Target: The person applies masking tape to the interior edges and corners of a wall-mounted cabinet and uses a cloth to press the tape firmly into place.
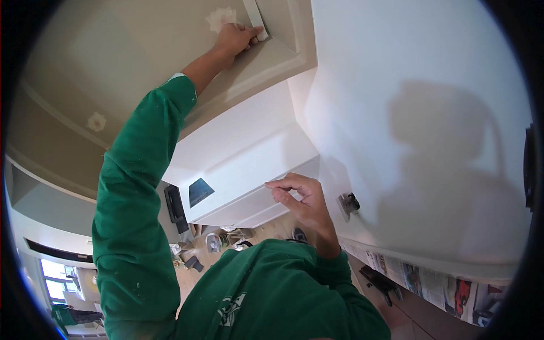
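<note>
My left hand (237,41) is raised to the beige recessed ceiling (141,45), fingers closed on the lower end of a narrow white strip (254,14). This strip lies along the inner edge of the recess, near its corner. Beside the hand is a pale, ragged patch of filler (221,18). Lower down, in front of my body, my right hand (306,201) hangs in the air with thumb and forefinger a little apart. Nothing shows between them. Behind it, farther down, is a white boxed ledge (255,164).
A white wall (430,51) rises on the right, with a socket plate (347,205) and a newspaper-covered surface (425,283) below. A dark square opening (200,192) is in the ledge. Containers (214,242) and scraps lie on the floor. Another person (71,315) is at the far lower left.
</note>
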Tool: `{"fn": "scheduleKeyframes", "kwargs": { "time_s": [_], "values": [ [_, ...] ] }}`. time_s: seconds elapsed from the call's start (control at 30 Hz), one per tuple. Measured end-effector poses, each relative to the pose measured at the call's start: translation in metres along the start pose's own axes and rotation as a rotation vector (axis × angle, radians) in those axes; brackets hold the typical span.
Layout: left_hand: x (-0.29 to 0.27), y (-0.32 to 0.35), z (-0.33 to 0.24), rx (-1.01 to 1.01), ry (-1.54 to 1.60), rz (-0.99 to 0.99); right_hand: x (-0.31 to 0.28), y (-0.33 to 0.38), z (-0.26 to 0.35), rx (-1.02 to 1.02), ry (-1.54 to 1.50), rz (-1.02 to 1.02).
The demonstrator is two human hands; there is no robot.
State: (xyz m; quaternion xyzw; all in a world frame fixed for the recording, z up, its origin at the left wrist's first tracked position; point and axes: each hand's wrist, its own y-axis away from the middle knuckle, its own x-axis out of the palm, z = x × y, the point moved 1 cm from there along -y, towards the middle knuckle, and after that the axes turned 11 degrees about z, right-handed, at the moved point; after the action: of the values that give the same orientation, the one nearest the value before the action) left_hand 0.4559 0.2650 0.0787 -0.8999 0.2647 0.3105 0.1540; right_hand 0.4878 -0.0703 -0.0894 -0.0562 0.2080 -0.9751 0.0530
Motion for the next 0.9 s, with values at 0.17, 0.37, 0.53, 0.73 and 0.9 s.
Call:
{"fn": "scheduleKeyframes", "kwargs": {
  "time_s": [0.17,0.37,0.53,0.73,0.9],
  "values": [
    [0.003,0.0,-0.002,-0.001,-0.085,-0.063,0.003,0.0,-0.008,0.015,-0.045,-0.028],
    [0.009,-0.006,0.001,0.019,-0.281,-0.21,0.004,-0.001,-0.005,0.044,-0.054,-0.021],
    [0.013,-0.005,-0.003,-0.025,-0.352,-0.235,0.006,-0.003,-0.004,0.056,-0.056,-0.007],
    [0.008,-0.018,0.005,-0.059,-0.392,-0.234,0.011,-0.006,-0.003,0.059,-0.042,0.044],
    [0.014,-0.019,-0.001,-0.134,-0.362,-0.273,0.012,-0.007,-0.005,0.068,-0.092,0.041]
  ]
}}
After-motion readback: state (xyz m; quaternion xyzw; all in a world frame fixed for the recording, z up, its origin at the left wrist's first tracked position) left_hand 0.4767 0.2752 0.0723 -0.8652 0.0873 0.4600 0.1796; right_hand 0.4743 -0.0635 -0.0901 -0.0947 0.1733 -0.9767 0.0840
